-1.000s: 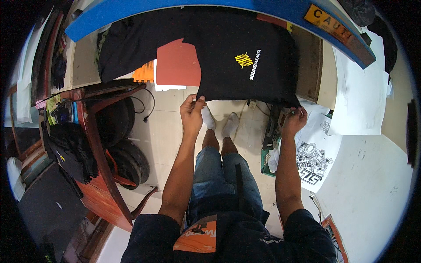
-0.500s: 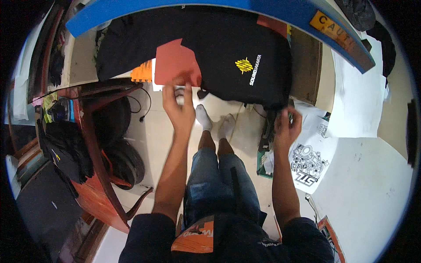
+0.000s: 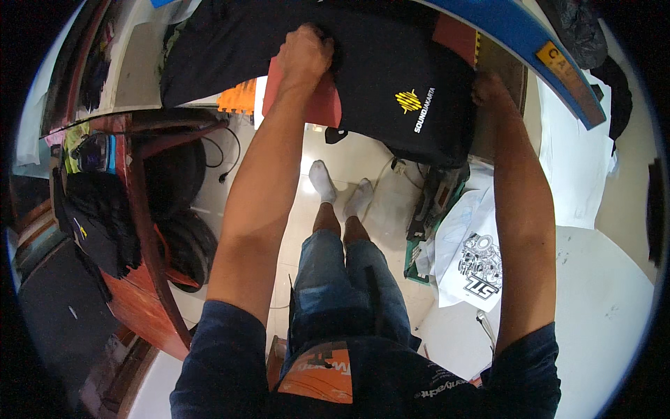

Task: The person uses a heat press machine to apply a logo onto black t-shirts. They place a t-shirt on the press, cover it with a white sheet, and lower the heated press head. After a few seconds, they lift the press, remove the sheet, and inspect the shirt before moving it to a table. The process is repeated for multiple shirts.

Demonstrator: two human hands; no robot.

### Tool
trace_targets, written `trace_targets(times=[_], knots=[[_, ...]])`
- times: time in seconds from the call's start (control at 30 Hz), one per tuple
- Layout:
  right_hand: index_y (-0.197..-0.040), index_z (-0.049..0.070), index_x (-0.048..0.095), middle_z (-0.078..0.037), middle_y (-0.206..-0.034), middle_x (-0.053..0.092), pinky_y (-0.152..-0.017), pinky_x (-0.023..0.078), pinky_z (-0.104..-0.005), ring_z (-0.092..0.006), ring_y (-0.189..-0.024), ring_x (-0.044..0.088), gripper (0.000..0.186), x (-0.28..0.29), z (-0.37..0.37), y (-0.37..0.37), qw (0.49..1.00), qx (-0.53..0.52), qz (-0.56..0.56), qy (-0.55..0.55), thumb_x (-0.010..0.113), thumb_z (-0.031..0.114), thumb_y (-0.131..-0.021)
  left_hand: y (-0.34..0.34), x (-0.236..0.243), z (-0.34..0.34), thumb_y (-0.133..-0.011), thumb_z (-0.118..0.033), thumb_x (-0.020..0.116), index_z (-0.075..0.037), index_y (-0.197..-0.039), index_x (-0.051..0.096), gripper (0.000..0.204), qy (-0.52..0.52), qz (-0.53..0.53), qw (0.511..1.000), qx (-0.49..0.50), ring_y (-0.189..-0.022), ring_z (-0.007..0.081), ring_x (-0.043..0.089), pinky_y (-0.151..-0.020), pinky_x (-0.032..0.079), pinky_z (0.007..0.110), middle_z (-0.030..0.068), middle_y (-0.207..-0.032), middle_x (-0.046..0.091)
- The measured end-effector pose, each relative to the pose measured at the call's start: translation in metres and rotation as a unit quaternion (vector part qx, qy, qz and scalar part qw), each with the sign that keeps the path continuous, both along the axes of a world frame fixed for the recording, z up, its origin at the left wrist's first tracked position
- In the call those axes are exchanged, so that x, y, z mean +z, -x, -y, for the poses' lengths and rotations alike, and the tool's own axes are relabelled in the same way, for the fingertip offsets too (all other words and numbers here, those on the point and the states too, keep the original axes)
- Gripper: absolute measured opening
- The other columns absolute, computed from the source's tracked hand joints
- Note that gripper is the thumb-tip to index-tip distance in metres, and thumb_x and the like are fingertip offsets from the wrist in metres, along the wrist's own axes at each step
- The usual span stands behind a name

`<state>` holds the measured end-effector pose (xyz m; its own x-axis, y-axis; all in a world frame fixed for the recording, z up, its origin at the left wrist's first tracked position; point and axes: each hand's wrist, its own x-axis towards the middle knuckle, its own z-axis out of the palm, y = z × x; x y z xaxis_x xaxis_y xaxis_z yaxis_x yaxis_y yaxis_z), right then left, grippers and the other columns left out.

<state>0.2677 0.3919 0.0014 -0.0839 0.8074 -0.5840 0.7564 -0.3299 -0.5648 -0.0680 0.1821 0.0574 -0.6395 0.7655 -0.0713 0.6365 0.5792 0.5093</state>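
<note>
A black T-shirt [image 3: 380, 66] with a yellow and white print lies stretched over a flat board, its near edge hanging toward me. My left hand [image 3: 304, 56] reaches to the upper middle of the cloth, its fingers curled closed on the black fabric. Beneath that wrist a reddish-brown pad [image 3: 322, 105] shows where the shirt does not cover it. My right hand [image 3: 490, 91] is at the shirt's right edge, closed with the fingers bent around the cloth; its fingertips are partly hidden.
A blue curved bar [image 3: 509, 31] with a yellow label arches over the far right. Printed paper sheets [image 3: 471, 269] lie at right beside a green crate [image 3: 417, 258]. On the left stand a red wooden frame [image 3: 143, 279] and black round objects [image 3: 185, 251]. An orange piece [image 3: 237, 98] lies by the pad.
Both hands have moved forward: the left from the pad's near edge onto the shirt, the right from the near corner up to the right edge. Both have closed on the cloth. The view has shifted slightly.
</note>
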Motion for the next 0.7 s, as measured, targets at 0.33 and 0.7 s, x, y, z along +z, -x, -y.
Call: trace_targets(times=[0.33, 0.7], knots=[[-0.106, 0.006, 0.07, -0.022, -0.105, 0.068, -0.089, 0.051, -0.047, -0.0408, -0.102, 0.064, 0.029, 0.012, -0.014, 0.003, 0.88, 0.172, 0.269, -0.351, 0.057, 0.017, -0.083, 0.009, 0.007, 0.011, -0.084, -0.031, 0.065, -0.014, -0.106, 0.071, 0.029, 0.011, 0.025, 0.999, 0.022, -0.107, 0.04, 0.062, -0.093, 0.049, 0.049, 0.0217, -0.11, 0.066], [-0.112, 0.0, 0.058, -0.02, -0.11, 0.062, -0.092, 0.047, -0.0439, -0.0369, -0.105, 0.06, 0.027, 0.051, 0.091, 0.021, 0.841, 0.04, -0.021, -0.539, 0.059, 0.008, -0.087, -0.04, 0.0, 0.072, -0.084, -0.019, 0.069, -0.001, -0.087, 0.062, 0.02, -0.345, 0.089, 0.928, 0.106, -0.076, 0.027, 0.064, -0.07, 0.049, 0.038, 0.0134, -0.084, 0.065]])
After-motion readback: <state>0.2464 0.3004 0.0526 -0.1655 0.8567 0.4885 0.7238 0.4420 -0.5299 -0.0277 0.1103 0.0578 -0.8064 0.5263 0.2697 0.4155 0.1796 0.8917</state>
